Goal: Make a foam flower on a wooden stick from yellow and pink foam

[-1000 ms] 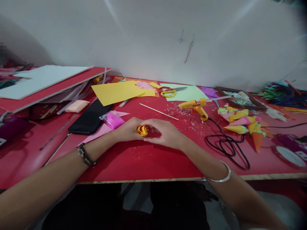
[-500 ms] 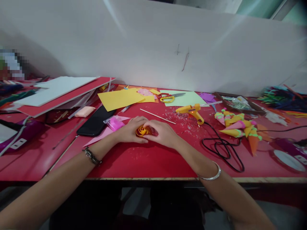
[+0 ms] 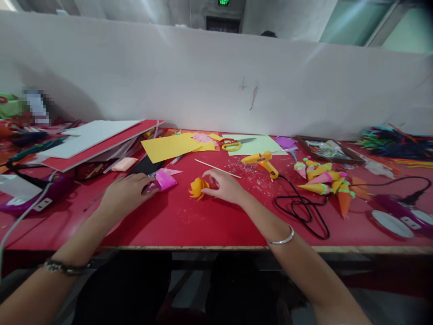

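Observation:
My right hand (image 3: 225,187) has its thumb and fingertips at the right side of a yellow curled-paper flower (image 3: 198,187), whose pointed petals twist round like a swirl. The flower is low over the red table. To the left, my left hand (image 3: 126,193) reaches over the black phone (image 3: 149,164) with its thumb apart from its fingers. It covers much of the phone. Beside those fingertips lies a bright pink packet (image 3: 165,179); whether they touch it I cannot tell.
A yellow glue gun (image 3: 262,161) with a looped black cord (image 3: 304,216) lies right of a thin stick (image 3: 216,168). Scissors (image 3: 233,143) rest on pale green paper (image 3: 260,142). Small paper cones (image 3: 326,176) are piled at right. White boards (image 3: 98,137) are stacked at left.
My left hand has let go of the yellow flower and moved left to the phone. The right hand keeps by the flower, which now shows more fully. The view has tilted up.

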The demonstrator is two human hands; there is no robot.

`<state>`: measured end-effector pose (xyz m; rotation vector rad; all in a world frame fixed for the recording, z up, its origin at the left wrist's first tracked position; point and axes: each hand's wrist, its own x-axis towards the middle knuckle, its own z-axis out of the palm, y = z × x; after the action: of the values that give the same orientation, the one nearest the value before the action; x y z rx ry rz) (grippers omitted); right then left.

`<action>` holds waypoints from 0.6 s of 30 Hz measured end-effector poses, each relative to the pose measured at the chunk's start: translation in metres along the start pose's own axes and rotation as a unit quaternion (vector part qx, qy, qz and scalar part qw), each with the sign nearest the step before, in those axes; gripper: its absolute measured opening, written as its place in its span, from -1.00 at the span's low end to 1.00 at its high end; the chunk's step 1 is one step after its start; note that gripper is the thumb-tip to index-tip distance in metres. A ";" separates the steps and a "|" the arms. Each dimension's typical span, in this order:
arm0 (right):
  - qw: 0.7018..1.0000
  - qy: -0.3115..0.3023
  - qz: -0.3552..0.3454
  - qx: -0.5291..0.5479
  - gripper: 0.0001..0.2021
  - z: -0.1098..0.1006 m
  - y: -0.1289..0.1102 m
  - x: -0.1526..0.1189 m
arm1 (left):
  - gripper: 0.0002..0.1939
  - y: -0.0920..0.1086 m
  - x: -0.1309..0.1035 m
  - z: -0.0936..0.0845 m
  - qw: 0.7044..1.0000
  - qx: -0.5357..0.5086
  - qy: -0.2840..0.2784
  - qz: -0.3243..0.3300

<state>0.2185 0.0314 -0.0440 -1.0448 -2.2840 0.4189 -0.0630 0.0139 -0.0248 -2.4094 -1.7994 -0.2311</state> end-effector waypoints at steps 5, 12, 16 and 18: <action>1.000 0.013 0.008 -0.009 -0.62 -0.003 0.005 0.000 | -0.55 -0.006 -0.010 0.006 0.996 0.089 -0.019 -0.011; 0.999 0.031 0.004 -0.014 -0.66 -0.007 0.011 -0.001 | -0.62 -0.003 -0.009 0.002 0.988 0.145 -0.008 0.049; 0.999 0.047 0.005 -0.014 -0.67 -0.008 0.011 -0.001 | -0.65 -0.004 -0.015 0.003 0.995 0.092 0.007 0.020; 0.999 0.047 0.006 -0.013 -0.68 -0.008 0.010 -0.001 | -0.66 -0.003 -0.018 0.000 0.999 0.044 0.019 -0.003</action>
<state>0.2299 0.0371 -0.0435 -1.0676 -2.2058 0.3383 -0.0709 -0.0017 -0.0283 -2.3245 -1.7618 -0.1917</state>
